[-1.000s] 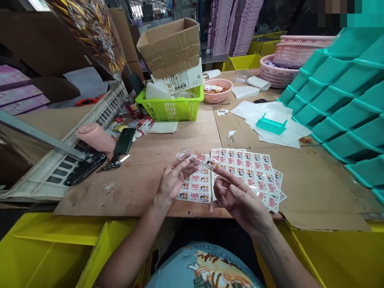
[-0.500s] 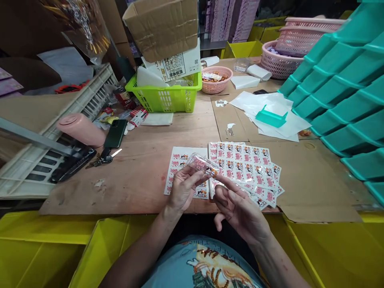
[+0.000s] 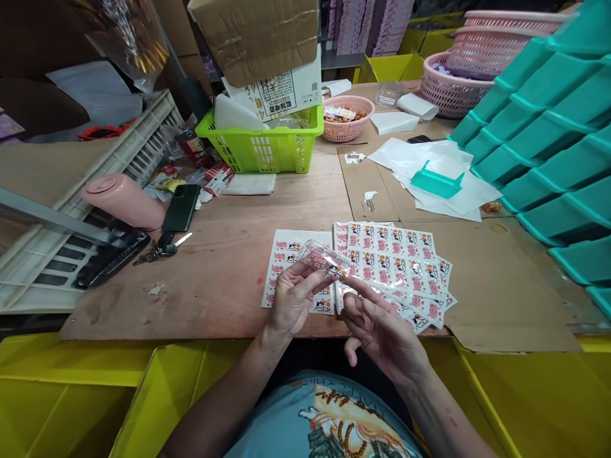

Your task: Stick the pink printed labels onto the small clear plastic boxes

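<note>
My left hand (image 3: 296,294) pinches a small clear plastic box (image 3: 317,253) between thumb and fingers, tilted above the table. A sticker with pink lettering and cartoon cats shows on the box. My right hand (image 3: 382,324) holds nothing; its index finger reaches out to the box's right end, at the cat picture, and the other fingers are loosely bent apart. Under the box lies a sticker sheet (image 3: 281,270) with the same print. Several more sticker sheets (image 3: 391,257) are fanned out in an overlapping pile beside it, partly hidden by my right hand.
Stacked teal trays (image 3: 548,146) lean at the right, near white papers (image 3: 477,172) with a teal tray piece (image 3: 436,181). Behind are a green basket (image 3: 267,152) and a pink basket (image 3: 346,130). A phone (image 3: 181,208), keys (image 3: 165,246) and a pink bottle (image 3: 124,200) lie left.
The view has shifted slightly. Both hands and the plastic box keep nearly the same pose, the right index finger still at the box's end.
</note>
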A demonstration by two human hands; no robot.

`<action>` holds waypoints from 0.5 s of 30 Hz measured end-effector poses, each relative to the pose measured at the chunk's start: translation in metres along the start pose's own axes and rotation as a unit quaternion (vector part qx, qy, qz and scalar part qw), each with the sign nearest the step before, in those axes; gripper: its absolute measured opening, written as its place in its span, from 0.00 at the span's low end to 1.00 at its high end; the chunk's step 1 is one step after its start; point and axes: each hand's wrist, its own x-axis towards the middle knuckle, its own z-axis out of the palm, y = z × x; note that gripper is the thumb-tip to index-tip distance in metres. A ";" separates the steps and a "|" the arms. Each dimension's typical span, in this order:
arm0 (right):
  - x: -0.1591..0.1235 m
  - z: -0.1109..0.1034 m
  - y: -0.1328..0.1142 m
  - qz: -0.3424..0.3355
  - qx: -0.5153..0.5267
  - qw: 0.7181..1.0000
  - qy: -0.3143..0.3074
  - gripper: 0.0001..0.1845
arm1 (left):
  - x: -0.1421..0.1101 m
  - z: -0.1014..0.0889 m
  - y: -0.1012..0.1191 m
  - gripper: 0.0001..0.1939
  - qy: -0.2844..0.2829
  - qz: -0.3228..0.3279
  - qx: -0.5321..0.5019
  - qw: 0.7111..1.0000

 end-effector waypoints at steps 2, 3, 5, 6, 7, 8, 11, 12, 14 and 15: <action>0.001 0.000 0.000 -0.002 -0.002 1.000 0.001 0.21 | 0.000 -0.001 0.000 0.11 0.000 0.002 -0.004 1.000; 0.001 0.000 0.000 -0.004 -0.003 1.000 0.002 0.21 | 0.000 -0.001 0.000 0.11 -0.001 0.004 -0.006 1.000; 0.002 -0.001 0.000 -0.005 -0.005 1.000 0.003 0.21 | 0.000 -0.001 0.000 0.11 -0.002 0.007 -0.009 1.000; 0.003 -0.001 0.000 -0.004 -0.006 1.000 0.004 0.21 | 0.000 -0.001 0.000 0.10 -0.003 0.007 -0.012 1.000; 0.003 -0.001 0.000 -0.004 -0.006 1.000 0.006 0.21 | 0.000 -0.001 0.000 0.10 -0.005 0.007 -0.013 1.000; 0.003 -0.001 0.000 -0.003 -0.007 1.000 0.008 0.22 | 0.000 -0.001 0.000 0.10 -0.007 0.006 -0.015 1.000; 0.003 -0.001 0.000 -0.003 -0.009 1.000 0.013 0.22 | -0.001 -0.002 -0.001 0.10 -0.009 0.007 -0.020 1.000; 0.003 -0.002 0.000 -0.002 -0.011 1.000 0.015 0.22 | -0.001 -0.002 -0.001 0.10 -0.008 0.007 -0.022 1.000; 0.003 -0.001 0.000 -0.002 -0.014 1.000 0.020 0.22 | -0.001 -0.003 -0.002 0.10 -0.005 0.008 -0.023 1.000; 0.003 -0.001 0.000 -0.002 -0.016 1.000 0.023 0.22 | -0.002 -0.003 -0.002 0.10 -0.005 0.007 -0.022 1.000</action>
